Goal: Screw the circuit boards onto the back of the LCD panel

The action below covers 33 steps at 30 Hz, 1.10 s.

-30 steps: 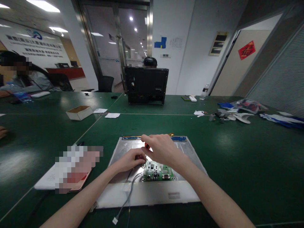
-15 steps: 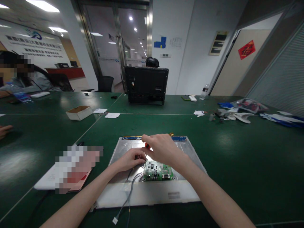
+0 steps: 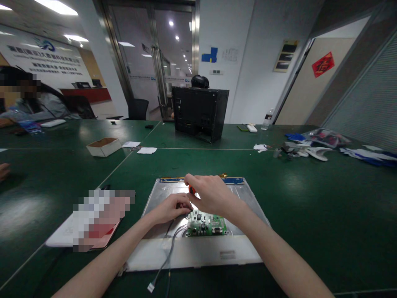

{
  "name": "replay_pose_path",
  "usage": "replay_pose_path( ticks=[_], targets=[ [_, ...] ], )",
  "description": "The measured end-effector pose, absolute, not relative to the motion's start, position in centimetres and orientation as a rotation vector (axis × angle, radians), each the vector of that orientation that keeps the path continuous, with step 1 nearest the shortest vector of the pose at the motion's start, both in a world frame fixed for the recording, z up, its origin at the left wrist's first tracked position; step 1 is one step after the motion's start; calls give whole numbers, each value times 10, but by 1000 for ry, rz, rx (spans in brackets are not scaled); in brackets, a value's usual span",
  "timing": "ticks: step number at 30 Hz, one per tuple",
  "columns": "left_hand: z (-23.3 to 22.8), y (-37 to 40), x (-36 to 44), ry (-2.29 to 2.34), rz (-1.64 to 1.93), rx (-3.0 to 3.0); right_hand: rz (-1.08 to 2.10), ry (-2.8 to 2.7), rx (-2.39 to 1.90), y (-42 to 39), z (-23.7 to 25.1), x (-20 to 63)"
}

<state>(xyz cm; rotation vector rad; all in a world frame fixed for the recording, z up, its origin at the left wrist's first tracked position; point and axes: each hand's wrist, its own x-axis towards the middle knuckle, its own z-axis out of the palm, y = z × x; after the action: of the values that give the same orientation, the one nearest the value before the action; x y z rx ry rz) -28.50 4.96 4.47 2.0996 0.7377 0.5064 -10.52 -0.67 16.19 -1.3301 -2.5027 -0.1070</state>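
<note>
Screwdriver (image 3: 192, 190) gripped by closed right-hand fingers (image 3: 190, 179).

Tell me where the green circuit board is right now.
In the head view, the green circuit board sits on the silver metal panel, low and centre, just below both hands: left hand at its upper left, right hand above it.

No text was legible: the wall banner (image 3: 43, 58) lettering was too blurred, the red door sign (image 3: 323, 64) character unclear, the panel sticker (image 3: 227, 255) too small.
</note>
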Motion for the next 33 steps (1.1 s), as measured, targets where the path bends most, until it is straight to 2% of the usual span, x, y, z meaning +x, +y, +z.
replay_pose_path(
  ticks=[33],
  targets=[
    [44,50,-285,730,499,2089,-166,-2472,-1336,-5,158,-107]
  ],
)
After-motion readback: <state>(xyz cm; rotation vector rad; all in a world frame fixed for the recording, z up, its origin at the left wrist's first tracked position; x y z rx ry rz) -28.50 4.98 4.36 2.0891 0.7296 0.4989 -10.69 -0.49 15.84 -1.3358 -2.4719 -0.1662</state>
